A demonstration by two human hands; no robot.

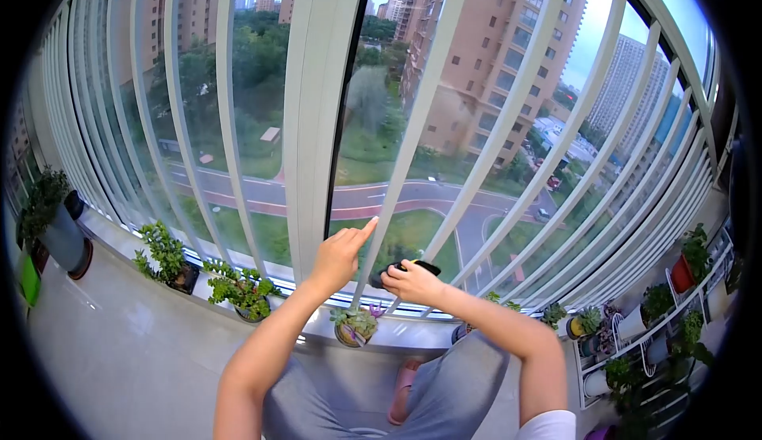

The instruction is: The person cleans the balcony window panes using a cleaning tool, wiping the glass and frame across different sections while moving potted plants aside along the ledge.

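My left hand [339, 259] is raised in front of the window, its index finger stretched upward and the tip at a white railing bar [401, 166]. The other fingers of that hand are curled, and I see nothing held in them. Lower and to the right, my right hand [416, 283] grips a flat black object with a yellow edge [429, 268]. It sits between the bars, close to the window glass [401, 237]; whether it touches the pane I cannot tell. My fingers hide part of it, and its exact kind does not show.
Below my hands a potted succulent [355, 326] stands on the sill. More potted plants [248, 291] line the sill to the left. On the right is a white plant rack [635, 341] with several pots. Vertical bars run across the whole window.
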